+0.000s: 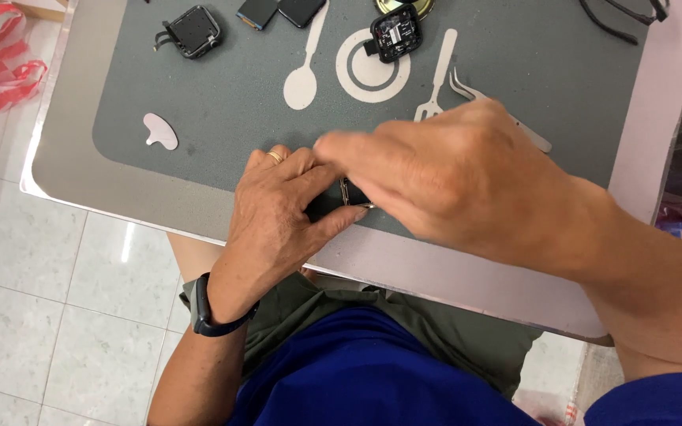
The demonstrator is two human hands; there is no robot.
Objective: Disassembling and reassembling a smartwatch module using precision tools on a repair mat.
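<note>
Small dark device: a small dark device (350, 197) with a metal edge sits at the near edge of the grey mat (546, 71), at 6 o'clock from the printed plate ring; both your hands cover most of it, so its exact kind is hard to tell.
Left hand: your left hand (274, 217) pinches the device from 9 o'clock, thumb underneath, ringed finger on top; a dark band sits on that wrist.
Right hand: your right hand (467, 177) reaches over from 3 o'clock, fingertips bunched at the device's top; whether they pinch anything cannot be told, as the tips are blurred.
Doing it well: judging by the hold, keep the left pinch firm and low on the mat, and let only the right fingertips work, gently, so the part does not slip.
Nearby: metal tweezers (467, 91) lie just beyond your right hand at 12 o'clock; a white pick (159, 131) lies at 10 o'clock.
Farther off: two opened square casings (193, 31) (395, 33) rest at the mat's far edge.
</note>
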